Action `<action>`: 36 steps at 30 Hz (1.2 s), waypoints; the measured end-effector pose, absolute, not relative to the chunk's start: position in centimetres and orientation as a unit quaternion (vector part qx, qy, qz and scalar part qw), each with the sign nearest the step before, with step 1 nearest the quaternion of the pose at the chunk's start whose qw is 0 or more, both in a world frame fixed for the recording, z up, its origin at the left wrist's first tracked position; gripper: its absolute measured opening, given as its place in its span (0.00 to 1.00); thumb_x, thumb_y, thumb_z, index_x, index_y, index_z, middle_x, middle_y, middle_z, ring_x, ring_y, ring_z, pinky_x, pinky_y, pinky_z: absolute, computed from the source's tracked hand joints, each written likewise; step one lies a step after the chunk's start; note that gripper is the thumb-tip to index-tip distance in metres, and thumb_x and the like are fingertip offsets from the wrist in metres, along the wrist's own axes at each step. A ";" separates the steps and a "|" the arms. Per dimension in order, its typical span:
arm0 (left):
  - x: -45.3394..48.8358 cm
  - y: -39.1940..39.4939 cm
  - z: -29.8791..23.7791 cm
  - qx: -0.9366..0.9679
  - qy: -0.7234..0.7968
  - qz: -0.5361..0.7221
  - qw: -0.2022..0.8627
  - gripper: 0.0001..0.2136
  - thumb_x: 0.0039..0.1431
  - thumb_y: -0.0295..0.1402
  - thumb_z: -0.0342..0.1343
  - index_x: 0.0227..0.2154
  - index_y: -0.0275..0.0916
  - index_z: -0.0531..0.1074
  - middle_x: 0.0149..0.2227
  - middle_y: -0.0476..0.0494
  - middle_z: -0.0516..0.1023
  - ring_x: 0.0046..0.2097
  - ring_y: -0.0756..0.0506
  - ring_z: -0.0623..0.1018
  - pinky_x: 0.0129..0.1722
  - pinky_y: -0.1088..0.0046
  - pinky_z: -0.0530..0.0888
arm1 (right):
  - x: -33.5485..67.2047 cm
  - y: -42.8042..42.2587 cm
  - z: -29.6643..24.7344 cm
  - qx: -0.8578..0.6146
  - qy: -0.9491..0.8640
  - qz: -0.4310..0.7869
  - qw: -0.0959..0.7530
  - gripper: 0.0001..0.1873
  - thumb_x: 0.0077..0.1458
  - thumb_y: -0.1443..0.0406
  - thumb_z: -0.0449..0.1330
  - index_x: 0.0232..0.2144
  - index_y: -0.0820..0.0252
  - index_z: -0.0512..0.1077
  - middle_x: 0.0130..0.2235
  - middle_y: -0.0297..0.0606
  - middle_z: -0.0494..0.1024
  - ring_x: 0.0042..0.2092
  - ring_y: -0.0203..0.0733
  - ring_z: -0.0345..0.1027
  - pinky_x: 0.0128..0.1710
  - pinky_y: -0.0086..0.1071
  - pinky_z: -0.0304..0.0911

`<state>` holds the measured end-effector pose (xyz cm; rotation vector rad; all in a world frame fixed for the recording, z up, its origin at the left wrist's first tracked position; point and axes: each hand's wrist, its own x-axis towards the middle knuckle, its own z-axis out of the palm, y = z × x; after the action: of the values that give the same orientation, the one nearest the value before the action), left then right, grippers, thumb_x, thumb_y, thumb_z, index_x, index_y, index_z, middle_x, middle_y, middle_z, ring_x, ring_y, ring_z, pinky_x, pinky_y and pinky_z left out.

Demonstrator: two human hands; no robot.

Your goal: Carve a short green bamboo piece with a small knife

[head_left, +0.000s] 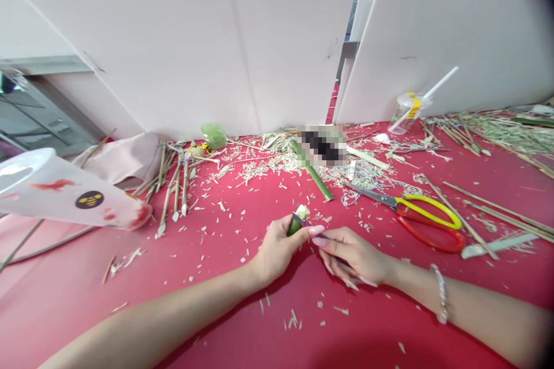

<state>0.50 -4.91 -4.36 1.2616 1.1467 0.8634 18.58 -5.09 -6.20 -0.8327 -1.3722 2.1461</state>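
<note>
My left hand (276, 249) is closed round a short green stem (294, 225), probably bamboo or similar, whose pale, whittled tip (302, 211) pokes up above the fingers. A small knife (298, 219) lies with its blade against the stem just below that tip. My right hand (352, 256) pinches the knife's purple handle, mostly hidden by the fingers, and wears a beaded bracelet on the wrist. My left thumb reaches across to the handle. Beyond the hands rests a longer green stem (319, 182) among pale shavings.
Scissors (411, 213) with red and yellow handles lie to the right. Trimmed sticks (176, 193) lie left, beside a tipped plastic cup (64, 196). Another cup (407, 112) with a straw stands at the back. White panels (182, 52) border the red table (225, 323).
</note>
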 end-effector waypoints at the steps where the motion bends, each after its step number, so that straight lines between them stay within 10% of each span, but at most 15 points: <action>1: 0.5 -4.9 -4.4 0.541 0.493 0.371 0.572 0.23 0.50 0.48 0.64 0.20 0.39 0.57 0.17 0.59 0.52 0.21 0.55 0.53 0.22 0.75 0.51 | 18.5 -5.2 -6.3 -0.307 -0.497 0.776 0.238 0.24 0.61 0.49 0.55 0.23 0.62 0.66 0.11 0.27 0.65 0.09 0.28 0.54 0.07 0.20 0.42; 22: 1.4 -5.0 -3.4 0.540 0.496 0.395 0.553 0.25 0.50 0.53 0.61 0.18 0.38 0.58 0.19 0.57 0.52 0.23 0.54 0.52 0.22 0.76 0.52 | 17.7 -6.6 -6.1 -0.401 -0.534 0.676 0.312 0.24 0.62 0.47 0.52 0.24 0.59 0.62 0.11 0.24 0.63 0.11 0.28 0.52 0.11 0.22 0.46; 36: 0.4 -4.7 -4.5 0.535 0.480 0.367 0.591 0.26 0.49 0.53 0.63 0.19 0.40 0.57 0.15 0.59 0.53 0.18 0.56 0.53 0.19 0.75 0.50 | 19.7 -3.1 -6.2 -0.206 -0.460 0.850 0.151 0.25 0.63 0.51 0.54 0.23 0.65 0.68 0.12 0.29 0.68 0.06 0.26 0.47 0.05 0.20 0.39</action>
<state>0.38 -4.69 -4.45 1.2443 1.1165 0.8546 19.68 -3.05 -6.19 -0.5910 -1.3218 2.4419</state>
